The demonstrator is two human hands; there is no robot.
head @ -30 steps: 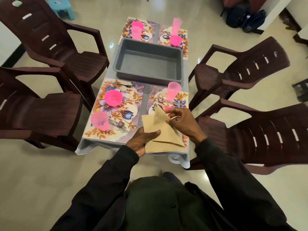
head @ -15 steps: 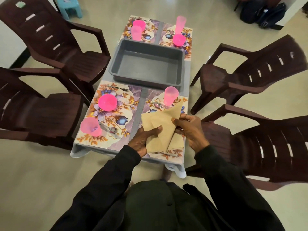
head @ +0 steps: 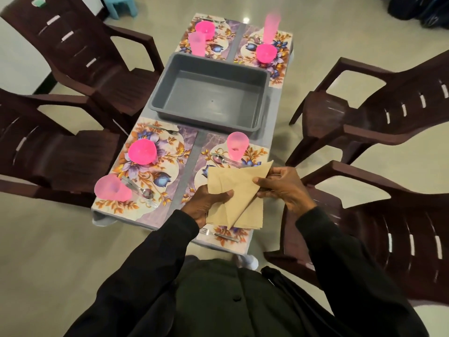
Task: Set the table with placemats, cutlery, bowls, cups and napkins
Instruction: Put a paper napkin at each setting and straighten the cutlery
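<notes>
Above the near right floral placemat [head: 259,154] I hold a stack of tan napkins [head: 237,200]. My left hand [head: 206,203] grips the stack from the left. My right hand [head: 281,188] pinches the top napkin, which is folded into a triangle pointing up and right. On this placemat stand a pink cup [head: 237,144], a spoon [head: 220,158] and a fork [head: 218,235]; its bowl is hidden by the napkins. The near left placemat [head: 175,154] carries a pink bowl [head: 142,151], a pink cup [head: 112,188], a fork [head: 163,128] and a spoon [head: 143,190].
An empty grey tub [head: 211,93] sits mid-table. Two far placemats [head: 281,69] hold pink bowls [head: 266,52] and pink cups [head: 196,43]. Dark brown plastic chairs [head: 388,98] stand on both sides of the small table. A blue stool [head: 121,6] is at the far left.
My right hand has drawn the top napkin's corner out to the right, turning its point from upward toward the upper right. The view has tilted slightly.
</notes>
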